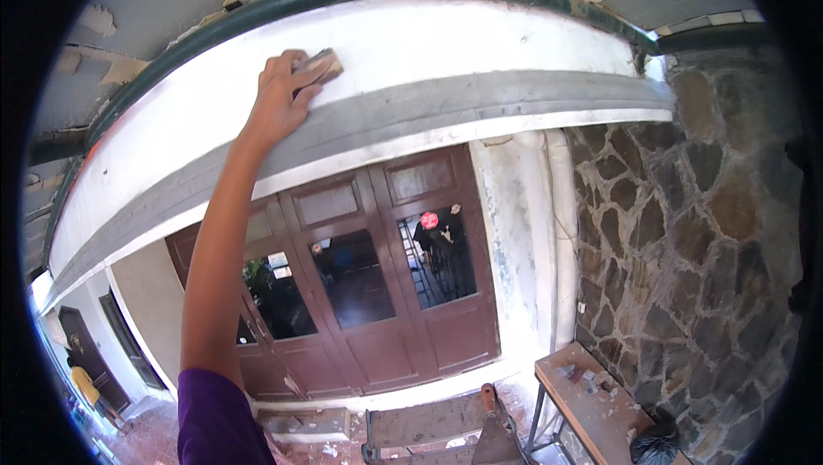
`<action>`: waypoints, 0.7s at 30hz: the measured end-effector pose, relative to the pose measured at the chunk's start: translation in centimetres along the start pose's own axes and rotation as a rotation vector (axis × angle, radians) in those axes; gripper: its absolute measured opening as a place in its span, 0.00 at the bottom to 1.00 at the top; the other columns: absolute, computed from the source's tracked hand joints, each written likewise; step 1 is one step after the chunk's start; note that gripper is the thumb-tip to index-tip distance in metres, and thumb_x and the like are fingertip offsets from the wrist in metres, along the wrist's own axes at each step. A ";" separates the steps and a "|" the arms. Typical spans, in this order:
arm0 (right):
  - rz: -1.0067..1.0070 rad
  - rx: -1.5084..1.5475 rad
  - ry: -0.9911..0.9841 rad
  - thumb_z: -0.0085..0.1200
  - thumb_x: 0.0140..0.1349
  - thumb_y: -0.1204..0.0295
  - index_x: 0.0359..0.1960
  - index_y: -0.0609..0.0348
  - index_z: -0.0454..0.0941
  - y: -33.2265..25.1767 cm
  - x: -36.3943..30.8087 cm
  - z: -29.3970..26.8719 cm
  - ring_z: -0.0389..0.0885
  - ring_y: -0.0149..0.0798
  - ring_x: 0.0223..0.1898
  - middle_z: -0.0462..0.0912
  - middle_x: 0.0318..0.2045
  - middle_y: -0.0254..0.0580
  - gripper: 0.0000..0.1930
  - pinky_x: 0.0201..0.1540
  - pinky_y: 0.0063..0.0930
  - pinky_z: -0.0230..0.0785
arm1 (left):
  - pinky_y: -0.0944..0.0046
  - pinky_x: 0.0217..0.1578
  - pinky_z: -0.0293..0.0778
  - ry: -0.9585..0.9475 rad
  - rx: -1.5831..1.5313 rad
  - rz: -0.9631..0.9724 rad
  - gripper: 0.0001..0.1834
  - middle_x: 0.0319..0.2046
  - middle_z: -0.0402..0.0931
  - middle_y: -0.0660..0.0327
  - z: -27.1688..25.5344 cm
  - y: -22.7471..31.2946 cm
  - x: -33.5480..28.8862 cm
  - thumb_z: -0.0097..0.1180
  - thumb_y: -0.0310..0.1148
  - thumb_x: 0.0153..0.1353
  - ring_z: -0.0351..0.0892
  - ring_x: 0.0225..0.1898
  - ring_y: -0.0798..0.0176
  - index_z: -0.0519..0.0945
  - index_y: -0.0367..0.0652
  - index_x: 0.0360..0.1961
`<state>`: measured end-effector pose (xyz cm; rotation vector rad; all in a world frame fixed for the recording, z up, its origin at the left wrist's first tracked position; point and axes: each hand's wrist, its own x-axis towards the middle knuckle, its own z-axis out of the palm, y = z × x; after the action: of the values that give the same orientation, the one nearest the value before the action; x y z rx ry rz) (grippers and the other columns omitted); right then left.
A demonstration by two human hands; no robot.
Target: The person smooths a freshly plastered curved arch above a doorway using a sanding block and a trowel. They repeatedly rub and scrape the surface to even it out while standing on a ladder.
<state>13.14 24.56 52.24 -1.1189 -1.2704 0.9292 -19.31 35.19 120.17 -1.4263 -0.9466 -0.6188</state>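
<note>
Left hand grips one small block against one white wall; right hand: cannot tell.

Stone wall seen at 3 o'clock; table noted toward 4:30; brown doors at 7; yellow-topped person at 8.

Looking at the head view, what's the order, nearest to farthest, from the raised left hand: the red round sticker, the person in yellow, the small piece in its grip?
1. Small piece: held in the left hand.
2. Red round sticker: on the door glass, below and right.
3. Person in yellow: farthest, in the background at lower left.
</note>
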 end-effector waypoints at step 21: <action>0.046 -0.224 0.096 0.50 0.64 0.66 0.46 0.73 0.77 -0.9 0.0 0.5 0.82 0.59 0.37 0.83 0.33 0.63 0.19 0.43 0.47 0.73 | 0.52 0.57 0.65 0.041 0.015 -0.101 0.21 0.52 0.73 0.52 0.9 1.8 2.2 0.62 0.29 0.58 0.70 0.53 0.49 0.84 0.56 0.53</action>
<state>12.62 24.38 53.11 -1.3568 -1.2965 0.7704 -16.84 36.62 120.93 -1.3539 -0.9931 -0.7119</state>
